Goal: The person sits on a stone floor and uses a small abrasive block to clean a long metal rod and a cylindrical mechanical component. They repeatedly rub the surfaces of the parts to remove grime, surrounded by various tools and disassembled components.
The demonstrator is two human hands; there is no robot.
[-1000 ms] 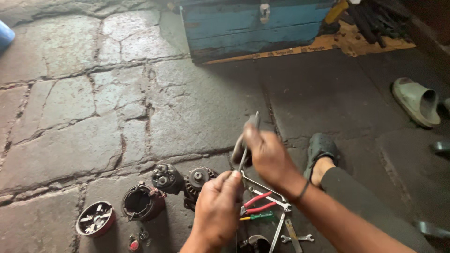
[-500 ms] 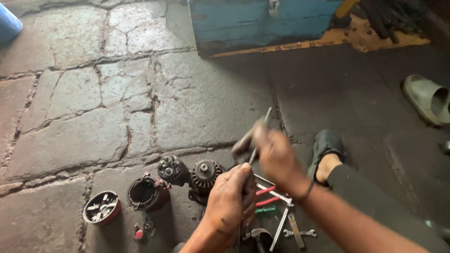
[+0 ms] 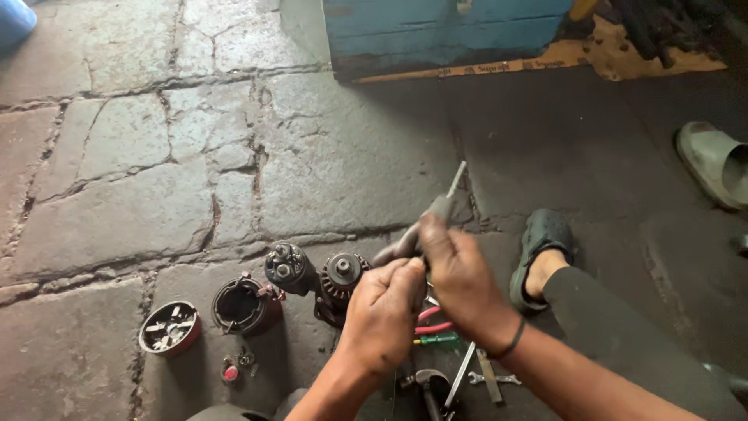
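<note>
Above the cracked stone floor (image 3: pixel 140 203), both hands meet on a slim metal rod (image 3: pixel 448 196) — the left hand (image 3: pixel 382 316) fisted round its lower end, the right hand (image 3: pixel 460 281) pinching it higher up. Below them lie red-handled pliers (image 3: pixel 432 321), wrenches (image 3: pixel 487 380) and dismantled motor parts (image 3: pixel 339 282).

1. A thin metal rod (image 3: pixel 454 181) with a grey sleeve (image 3: pixel 417 230) around its middle rises tilted up and to the right above the floor.
2. The sleeve is dull and grimy, gripped at its lower end by both hands.
</note>
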